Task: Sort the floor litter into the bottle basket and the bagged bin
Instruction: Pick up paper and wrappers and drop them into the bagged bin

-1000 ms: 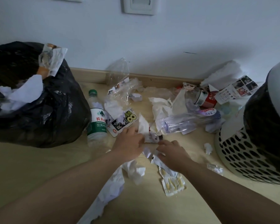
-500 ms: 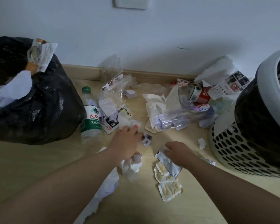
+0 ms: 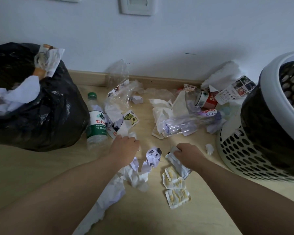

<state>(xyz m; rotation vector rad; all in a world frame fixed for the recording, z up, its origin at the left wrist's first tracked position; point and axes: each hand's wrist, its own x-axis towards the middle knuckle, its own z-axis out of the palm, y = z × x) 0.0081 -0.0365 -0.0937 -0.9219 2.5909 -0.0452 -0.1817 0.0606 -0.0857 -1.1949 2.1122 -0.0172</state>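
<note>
while the left hand curls its grip round a crumpled white tissue low over the pale wooden floor, the right hand closes its grip in a pinch on the top end of a flat silvery-white foil wrapper, whose lower end trails toward the wrist. between the two hands lies a crumpled sheet of black-printed white paper, touching neither. just below the wrapper sits a strip of yellow-stained white sachets, and a long rumpled white tissue sheet runs under the left forearm.

the stuffed black plastic bin bag stands at the left, with white paper poking from its mouth. just beside it lies a clear plastic water bottle with a green cap and green-and-white label, cap toward the wall. at the right the white perforated plastic basket leans into view, a black liner draped over its side. near it lie a clear plastic bottle with a purple label on its side and, behind that, a crushed clear bottle with a red label, among clear film, white tissues and printed leaflets along the skirting. a small white paper scrap lies between the right hand and the basket.
</note>
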